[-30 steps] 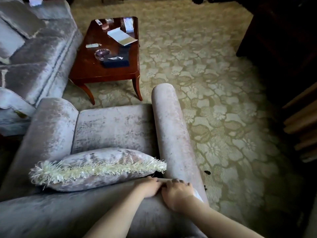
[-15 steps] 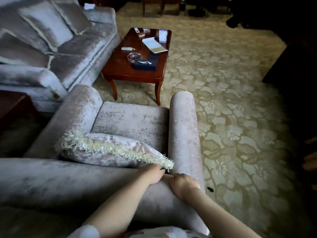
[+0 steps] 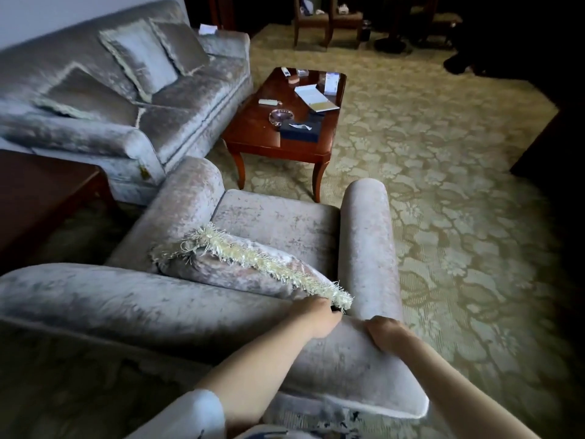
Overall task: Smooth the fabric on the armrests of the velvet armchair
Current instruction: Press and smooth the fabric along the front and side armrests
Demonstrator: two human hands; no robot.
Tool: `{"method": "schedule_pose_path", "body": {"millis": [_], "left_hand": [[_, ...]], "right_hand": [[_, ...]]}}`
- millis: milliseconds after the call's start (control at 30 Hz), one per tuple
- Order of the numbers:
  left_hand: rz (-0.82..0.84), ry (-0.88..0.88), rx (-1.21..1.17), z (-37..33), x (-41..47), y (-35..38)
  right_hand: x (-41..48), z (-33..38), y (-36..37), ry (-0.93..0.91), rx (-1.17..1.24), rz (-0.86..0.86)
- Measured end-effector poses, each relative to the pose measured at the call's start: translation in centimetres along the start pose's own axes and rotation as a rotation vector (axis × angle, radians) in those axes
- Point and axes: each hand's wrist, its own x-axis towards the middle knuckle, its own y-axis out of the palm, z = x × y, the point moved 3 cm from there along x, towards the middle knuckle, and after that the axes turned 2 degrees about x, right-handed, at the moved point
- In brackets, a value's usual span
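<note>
The left hand [image 3: 319, 316] & right hand [image 3: 384, 332], touching 0.5 s ago, have been drawn apart, so a strip of velvet is now seen btwn them. More of the velvet sofa [image 3: 190, 99] is taken in at upper left.

The velvet armchair [image 3: 278, 223] is seen from behind at lower centre, w/ its backrest [image 3: 126, 299] stretched across the lower left. The left hand is laid on the backrest top, right at the corner of the fringed cushion [image 3: 247, 264]. Its fingers are curled down out of sight, so whether fabric is grasped can't be told. The right hand is set just to the right, at the rear end of the right armrest [image 3: 367, 248]. Its fingers are likewise hidden, so its grip can't be told either. The left armrest [image 3: 186, 201], left of centre, is not touched by either hand. The cushion is leaned on the seat against the backrest.

Above centre, a wooden table [image 3: 253, 137] carrying papers, a dark box [image 3: 299, 131] & a glass dish [image 3: 278, 117] is stood on patterned carpet [image 3: 443, 217].
</note>
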Motion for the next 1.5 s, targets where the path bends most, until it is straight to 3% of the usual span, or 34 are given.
{"method": "schedule_pose_path", "body": {"millis": [100,200,500,667,767,1200,1367,1500], "left_hand": [[-0.023,0.074,-0.001,1.0,-1.0,-0.5],[-0.003,0.11,-0.026,4.9,-2.5,-1.6],[-0.075,-0.23,0.093,33.1,-9.4,-9.4],[-0.108,-0.301,0.106,42.6,-12.4,-10.3],[-0.163,-0.271,0.126,43.6,-12.4,-9.8],[-0.155,-0.369,0.084,48.3,-9.6,-10.0],[-0.217,-0.382,0.085,50.0,-7.4,-12.9],[-0.069,-0.399,0.08,51.3,-7.8,-14.3]], "right_hand": [[0.6,2.3,0.0,0.038,0.003,0.005],[0.0,8.5,0.8,-0.039,-0.013,-0.011],[-5.4,37.4,6.3,-0.514,0.073,-0.075],[-6.2,47.0,11.2,-0.476,0.008,-0.058],[-5.9,49.5,12.7,-0.418,-0.01,-0.106],[-1.2,55.2,14.9,-0.503,-0.012,0.066],[0.7,57.0,11.9,-0.499,0.021,0.037],[0.3,57.4,10.7,-0.537,0.024,0.032]]}}
